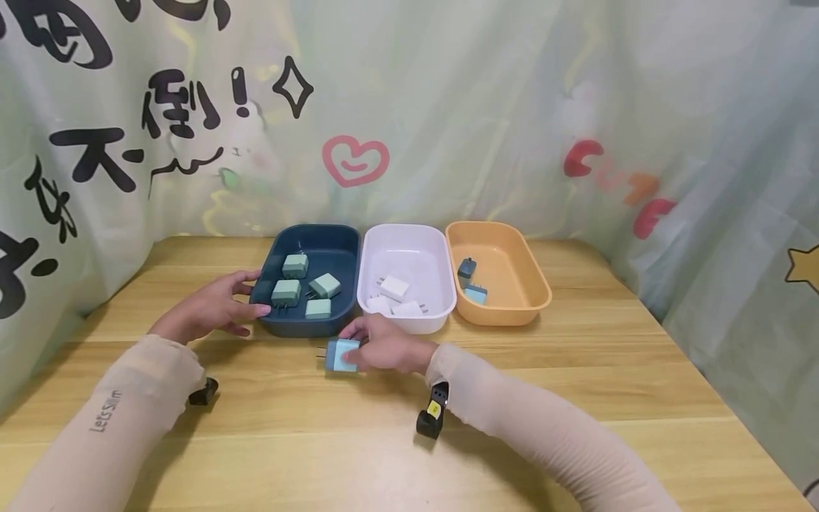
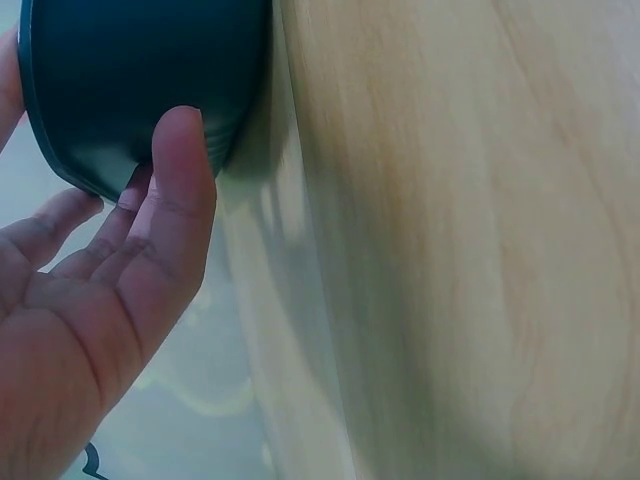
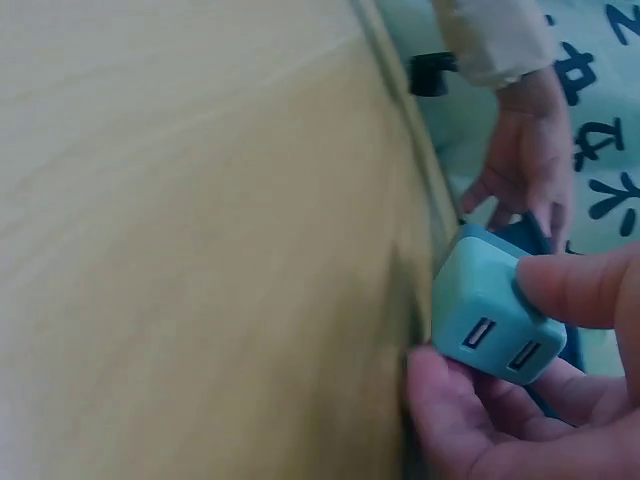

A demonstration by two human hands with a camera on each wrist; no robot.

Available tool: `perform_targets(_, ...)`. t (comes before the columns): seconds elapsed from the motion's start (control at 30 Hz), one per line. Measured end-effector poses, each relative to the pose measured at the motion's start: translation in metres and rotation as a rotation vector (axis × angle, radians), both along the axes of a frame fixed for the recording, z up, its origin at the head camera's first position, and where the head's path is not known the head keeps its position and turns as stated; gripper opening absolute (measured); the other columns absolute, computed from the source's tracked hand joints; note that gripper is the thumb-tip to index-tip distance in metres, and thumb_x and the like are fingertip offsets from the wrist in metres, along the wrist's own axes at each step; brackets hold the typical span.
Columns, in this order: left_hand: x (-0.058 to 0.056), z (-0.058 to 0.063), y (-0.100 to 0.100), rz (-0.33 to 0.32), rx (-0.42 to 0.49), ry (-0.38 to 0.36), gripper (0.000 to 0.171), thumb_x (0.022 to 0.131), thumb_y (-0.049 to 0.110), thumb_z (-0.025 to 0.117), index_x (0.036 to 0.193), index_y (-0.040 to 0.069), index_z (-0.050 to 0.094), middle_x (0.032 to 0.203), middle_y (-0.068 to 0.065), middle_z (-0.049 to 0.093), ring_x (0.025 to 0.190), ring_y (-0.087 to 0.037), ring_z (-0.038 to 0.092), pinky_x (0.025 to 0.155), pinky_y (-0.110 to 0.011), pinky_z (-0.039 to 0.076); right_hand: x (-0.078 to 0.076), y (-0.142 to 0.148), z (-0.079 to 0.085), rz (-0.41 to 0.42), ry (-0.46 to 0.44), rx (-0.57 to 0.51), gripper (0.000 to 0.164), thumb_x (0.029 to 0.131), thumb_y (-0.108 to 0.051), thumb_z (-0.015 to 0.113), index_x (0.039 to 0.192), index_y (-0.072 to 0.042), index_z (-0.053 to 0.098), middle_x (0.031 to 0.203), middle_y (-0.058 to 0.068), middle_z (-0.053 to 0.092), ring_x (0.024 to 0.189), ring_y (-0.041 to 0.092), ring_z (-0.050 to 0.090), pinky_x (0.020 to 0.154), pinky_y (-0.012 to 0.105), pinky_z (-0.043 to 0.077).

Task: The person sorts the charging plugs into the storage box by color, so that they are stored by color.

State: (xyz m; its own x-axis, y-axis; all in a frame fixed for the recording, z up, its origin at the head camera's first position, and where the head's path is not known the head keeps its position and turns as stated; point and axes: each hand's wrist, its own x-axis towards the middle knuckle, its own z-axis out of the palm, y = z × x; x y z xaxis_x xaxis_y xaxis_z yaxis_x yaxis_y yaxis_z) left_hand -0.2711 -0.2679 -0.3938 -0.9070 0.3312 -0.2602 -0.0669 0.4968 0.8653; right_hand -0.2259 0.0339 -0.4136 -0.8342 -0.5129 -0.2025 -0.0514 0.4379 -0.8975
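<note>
My right hand [image 1: 390, 346] pinches a light-blue and dark-blue USB wall charger [image 1: 342, 355] above the table, in front of the dark blue bin [image 1: 307, 328]. Two USB ports show on the charger [image 3: 498, 310] in the right wrist view, between thumb and fingers; its prongs point left in the head view. At the dark blue bin's left side, my left hand [image 1: 214, 306] touches the outer wall with loosely extended fingers. The left wrist view has its thumb [image 2: 183, 170] against that wall. Several pale green chargers [image 1: 286, 292] lie in the bin.
A white bin [image 1: 409, 238] with several white chargers [image 1: 393, 288] stands in the middle. Right of it, an orange bin [image 1: 512, 316] holds a dark blue charger [image 1: 467, 268] and a blue one [image 1: 475, 294]. A printed curtain [image 1: 448, 107] hangs behind the wooden table [image 1: 307, 441].
</note>
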Motion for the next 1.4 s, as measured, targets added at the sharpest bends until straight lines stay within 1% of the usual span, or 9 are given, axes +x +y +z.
perform_targets(0.13,-0.001,-0.001,0.0,0.006,-0.001,-0.009,0.091,0.09,0.018,0.071,0.156,0.007,0.008,0.146,-0.034,0.019,0.113,-0.044,0.051,0.079,-0.047,0.056,-0.002,0.005,0.009,0.03,-0.096,-0.088,0.031,0.084,0.003,0.068,0.114,0.005,0.061,0.096,0.013,0.058,0.08,0.021,0.058,0.068,0.032,0.056)
perform_targets(0.37,-0.003,-0.001,0.0,0.012,0.003,-0.025,0.09,0.091,0.018,0.07,0.156,0.007,0.008,0.147,-0.034,0.018,0.114,-0.044,0.049,0.08,-0.047,0.056,-0.005,0.016,0.033,0.044,-0.126,-0.134,0.031,0.087,0.003,0.065,0.118,0.008,0.058,0.1,0.014,0.061,0.084,0.021,0.059,0.076,0.036,0.057)
perform_targets(0.57,-0.003,0.0,-0.001,0.015,-0.027,-0.019,0.092,0.09,0.019,0.071,0.155,0.005,0.007,0.146,-0.035,0.019,0.112,-0.043,0.05,0.08,-0.046,0.056,-0.012,0.033,0.05,0.011,-0.154,-0.174,0.031,0.091,0.001,0.062,0.121,0.002,0.055,0.107,0.016,0.058,0.085,0.023,0.06,0.087,0.048,0.053)
perform_targets(0.8,-0.003,-0.001,-0.002,0.01,-0.017,-0.016,0.09,0.09,0.018,0.071,0.155,0.003,0.009,0.143,-0.034,0.024,0.103,-0.036,0.054,0.078,-0.044,0.056,-0.022,0.062,0.066,-0.044,-0.154,-0.208,0.037,0.093,0.002,0.059,0.13,-0.001,0.055,0.114,0.018,0.055,0.091,0.025,0.058,0.082,0.038,0.056)
perform_targets(1.0,-0.003,0.0,0.0,0.02,-0.014,-0.021,0.089,0.091,0.017,0.07,0.155,0.004,0.009,0.144,-0.034,0.023,0.105,-0.037,0.053,0.079,-0.044,0.056,-0.036,0.096,0.07,-0.098,-0.126,-0.216,0.042,0.094,0.001,0.057,0.136,-0.003,0.053,0.126,0.019,0.045,0.097,0.025,0.053,0.083,0.038,0.055)
perform_targets(1.1,-0.002,0.0,0.001,0.027,-0.007,-0.029,0.09,0.091,0.018,0.07,0.155,0.006,0.01,0.144,-0.033,0.023,0.105,-0.037,0.053,0.079,-0.043,0.056,-0.044,0.114,0.071,-0.127,-0.14,-0.238,0.046,0.094,0.002,0.055,0.14,-0.001,0.048,0.121,0.017,0.044,0.089,0.021,0.054,0.077,0.033,0.055)
perform_targets(1.23,-0.001,0.0,0.002,0.029,-0.009,-0.026,0.09,0.09,0.019,0.071,0.156,0.006,0.01,0.144,-0.033,0.023,0.106,-0.038,0.053,0.079,-0.043,0.056,-0.057,0.141,0.067,-0.143,-0.177,-0.29,0.05,0.095,0.003,0.051,0.143,0.0,0.041,0.107,0.015,0.049,0.076,0.017,0.053,0.07,0.029,0.053)
perform_targets(1.3,-0.001,-0.001,0.002,0.027,-0.012,-0.021,0.09,0.09,0.019,0.071,0.155,0.006,0.01,0.144,-0.033,0.024,0.106,-0.038,0.053,0.078,-0.043,0.056,-0.062,0.156,0.064,-0.152,-0.189,-0.305,0.049,0.095,0.002,0.05,0.143,0.0,0.041,0.103,0.013,0.051,0.075,0.018,0.053,0.073,0.03,0.053)
perform_targets(1.4,-0.001,-0.001,0.001,0.022,-0.005,-0.008,0.09,0.09,0.019,0.072,0.155,0.004,0.011,0.144,-0.033,0.023,0.106,-0.038,0.053,0.078,-0.044,0.056,-0.071,0.175,0.064,-0.167,-0.187,-0.29,0.048,0.097,0.0,0.049,0.144,-0.001,0.04,0.104,0.01,0.056,0.083,0.02,0.058,0.081,0.034,0.053)
